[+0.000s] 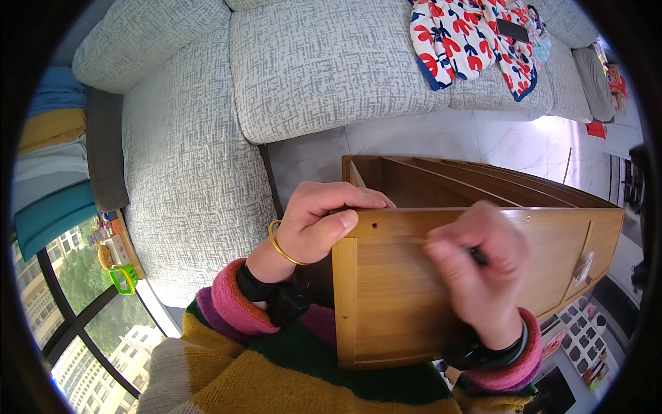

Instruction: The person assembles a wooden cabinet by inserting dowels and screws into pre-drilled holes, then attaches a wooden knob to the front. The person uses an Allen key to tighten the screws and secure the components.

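A long wooden cabinet (396, 283) with open shelf compartments lies in front of me. My left hand (314, 224) is closed over the near left corner of its top edge, thumb on the near face and fingers over the far side. A small dark hole (374, 225) shows in the wood beside that thumb. My right hand (486, 265), smeared by motion, is curled in front of the cabinet's near face. A small dark thing (478, 256) shows among its fingers; its kind is too blurred to tell.
Behind the cabinet stands a grey patterned sofa (331, 69) with a red-and-blue print garment (458, 41) and a dark phone (512, 30) on it. Folded cloths (55, 131) are piled at left, above a window (96, 297). A small clear packet (584, 268) is on the cabinet's right part.
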The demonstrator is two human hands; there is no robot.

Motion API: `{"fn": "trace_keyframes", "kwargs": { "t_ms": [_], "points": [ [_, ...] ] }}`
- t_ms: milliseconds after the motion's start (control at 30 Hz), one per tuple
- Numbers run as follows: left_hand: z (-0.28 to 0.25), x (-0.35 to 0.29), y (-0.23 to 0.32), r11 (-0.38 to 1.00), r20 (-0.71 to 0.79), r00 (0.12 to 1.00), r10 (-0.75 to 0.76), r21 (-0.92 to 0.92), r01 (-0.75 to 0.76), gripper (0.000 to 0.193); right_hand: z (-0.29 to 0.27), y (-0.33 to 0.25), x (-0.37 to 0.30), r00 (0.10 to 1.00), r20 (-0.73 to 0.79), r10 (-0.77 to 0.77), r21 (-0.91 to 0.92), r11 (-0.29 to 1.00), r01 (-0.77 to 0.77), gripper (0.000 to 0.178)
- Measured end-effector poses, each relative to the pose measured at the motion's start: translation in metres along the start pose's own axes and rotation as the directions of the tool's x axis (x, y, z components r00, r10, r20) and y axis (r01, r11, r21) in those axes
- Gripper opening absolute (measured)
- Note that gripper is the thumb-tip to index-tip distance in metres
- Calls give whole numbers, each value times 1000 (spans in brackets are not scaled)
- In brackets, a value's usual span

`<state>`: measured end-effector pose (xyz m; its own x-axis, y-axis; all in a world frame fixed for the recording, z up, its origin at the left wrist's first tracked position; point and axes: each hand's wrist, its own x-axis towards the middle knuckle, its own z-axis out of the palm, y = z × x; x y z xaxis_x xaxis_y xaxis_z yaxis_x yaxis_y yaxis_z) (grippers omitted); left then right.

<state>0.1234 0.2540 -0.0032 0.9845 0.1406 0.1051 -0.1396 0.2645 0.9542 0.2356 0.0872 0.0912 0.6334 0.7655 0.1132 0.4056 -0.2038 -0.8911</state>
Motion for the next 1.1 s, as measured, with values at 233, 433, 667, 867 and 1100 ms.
{"fn": "trace_keyframes", "kwargs": {
  "t_ms": [233, 433, 667, 867, 1100],
  "points": [
    [0, -1, -4, 997, -29, 999, 38, 75, -36, 25, 24, -6, 11, 999, 36, 26, -197, 980, -19, 13],
    [2, 1, -9, 990, -75, 994, 77, 121, -68, 23, 30, -8, 11, 997, 79, -18, -323, 946, 42, 14],
    [3, 1, -6, 997, -84, 996, 21, 72, -15, 21, 38, -9, 9, 953, 165, -253, -553, 777, 301, 19],
    [5, 2, -6, 998, -110, 993, 38, 62, -31, 20, 37, -12, 15, 964, 206, -169, -506, 825, 253, 18],
    [3, 3, -7, 990, -85, 993, 80, 120, -69, 20, 28, -23, 28, 924, 207, 323, -360, 903, -235, 24]
  ]
}}
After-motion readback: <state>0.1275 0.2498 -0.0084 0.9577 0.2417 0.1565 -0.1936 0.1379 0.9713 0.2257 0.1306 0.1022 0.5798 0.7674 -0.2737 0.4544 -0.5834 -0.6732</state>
